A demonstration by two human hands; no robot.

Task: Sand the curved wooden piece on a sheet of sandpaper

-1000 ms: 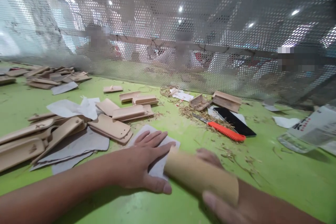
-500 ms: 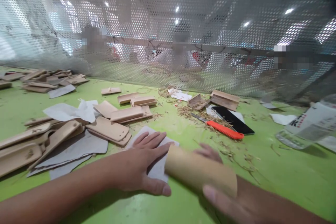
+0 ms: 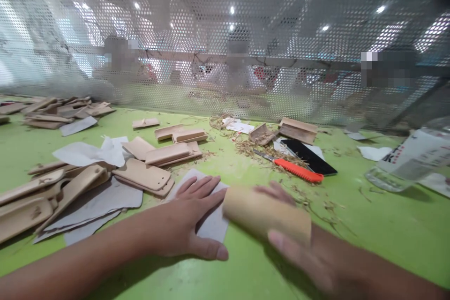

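My left hand (image 3: 190, 220) lies flat with its fingers spread, pressing a pale grey sheet of paper (image 3: 215, 225) onto the green table. My right hand (image 3: 302, 255) is wrapped round a curved, tan bamboo piece (image 3: 265, 213), thumb on the near side and fingers on the far side. The near-left end of that piece meets the sheet's right edge beside my left index finger. Motion blurs the piece and my right hand; its underside is hidden. Just beyond lies an orange utility knife (image 3: 298, 170), blade out.
Bamboo pieces (image 3: 142, 174) and grey sheets (image 3: 94, 201) are piled at left, with another bamboo heap (image 3: 66, 111) farther back. A black phone (image 3: 309, 157), shavings (image 3: 246, 149) and a clear bottle (image 3: 404, 164) lie to the right. A perforated screen (image 3: 197, 89) stands behind the table (image 3: 242, 272).
The bamboo piece in my right hand has shifted slightly up and left over the sheet's edge. My left hand stays in place. The view has turned a little.
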